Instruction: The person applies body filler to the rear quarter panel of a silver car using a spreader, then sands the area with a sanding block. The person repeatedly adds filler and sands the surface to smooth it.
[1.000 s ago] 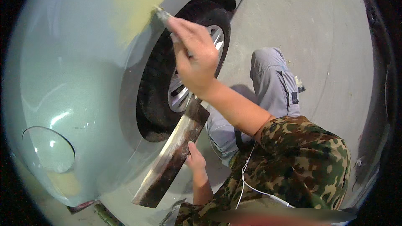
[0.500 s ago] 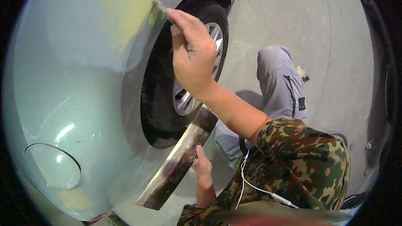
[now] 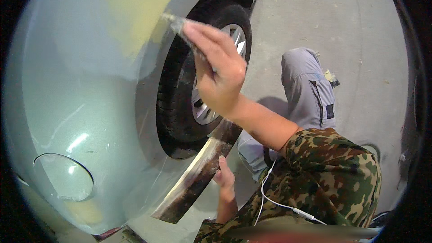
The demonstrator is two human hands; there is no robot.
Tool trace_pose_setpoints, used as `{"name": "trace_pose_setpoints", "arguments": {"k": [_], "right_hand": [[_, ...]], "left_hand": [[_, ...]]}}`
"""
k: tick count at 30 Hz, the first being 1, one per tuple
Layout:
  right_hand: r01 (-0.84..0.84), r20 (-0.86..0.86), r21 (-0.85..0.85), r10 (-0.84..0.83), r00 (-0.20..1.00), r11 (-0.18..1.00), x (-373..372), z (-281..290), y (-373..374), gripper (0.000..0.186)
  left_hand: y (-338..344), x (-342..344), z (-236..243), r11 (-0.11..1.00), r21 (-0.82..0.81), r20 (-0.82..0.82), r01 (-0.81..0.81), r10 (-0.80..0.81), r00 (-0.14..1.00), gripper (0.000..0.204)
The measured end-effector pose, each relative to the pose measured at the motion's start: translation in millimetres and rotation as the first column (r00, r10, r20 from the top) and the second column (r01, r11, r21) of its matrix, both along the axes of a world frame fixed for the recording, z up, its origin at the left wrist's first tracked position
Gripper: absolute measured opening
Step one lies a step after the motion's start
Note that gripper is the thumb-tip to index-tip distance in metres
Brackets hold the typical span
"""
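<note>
My right hand point(image 3: 219, 68) is closed round a putty knife point(image 3: 176, 24) whose blade is smeared with pale filler. The blade's tip is at the edge of the wheel arch, beside a yellow filler patch point(image 3: 137, 18) on the pale car body; whether it touches is hard to tell. Lower down, my left hand point(image 3: 225, 177) grips a long flat dark board point(image 3: 191, 193), thumb on its upper face. A strip of pale yellow filler point(image 3: 185, 172) runs along the board's car-side edge. The board slants below the wheel, its upper end partly behind my right forearm.
A black tyre point(image 3: 168, 103) with a silver rim sits in the arch. The round fuel flap point(image 3: 67, 177) is at lower left, a second yellow patch point(image 3: 85, 211) below it. My bent knee point(image 3: 301, 69) is right of the wheel; a small filler-smeared item point(image 3: 331, 78) lies beyond it. A white cable point(image 3: 279, 203) hangs across me.
My right hand and the putty knife have moved down a little along the arch edge. The whole view has shifted slightly; my left hand still holds the board.
</note>
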State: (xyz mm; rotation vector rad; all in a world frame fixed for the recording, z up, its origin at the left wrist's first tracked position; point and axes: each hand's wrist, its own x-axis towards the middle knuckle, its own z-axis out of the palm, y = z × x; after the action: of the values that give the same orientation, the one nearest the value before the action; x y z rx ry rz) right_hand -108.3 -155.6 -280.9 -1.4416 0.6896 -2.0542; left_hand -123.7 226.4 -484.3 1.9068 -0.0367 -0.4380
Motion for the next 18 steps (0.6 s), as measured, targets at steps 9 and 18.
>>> {"name": "trace_pose_setpoints", "arguments": {"k": [9,18], "right_hand": [[0.213,-0.096,-0.120,-0.224,0.970,0.970,10.9,5.6,-12.6,0.050],[0.159,-0.124,-0.175,-0.182,0.975,0.972,15.1,-9.4,23.6,0.026]], "left_hand": [[-3.5,8.4,-3.1,0.998,-0.044,0.097,0.035,-0.031,0.995,0.049],[-19.9,2.3,26.1,0.970,-0.067,0.131,0.232,-0.222,0.966,0.051]]}}
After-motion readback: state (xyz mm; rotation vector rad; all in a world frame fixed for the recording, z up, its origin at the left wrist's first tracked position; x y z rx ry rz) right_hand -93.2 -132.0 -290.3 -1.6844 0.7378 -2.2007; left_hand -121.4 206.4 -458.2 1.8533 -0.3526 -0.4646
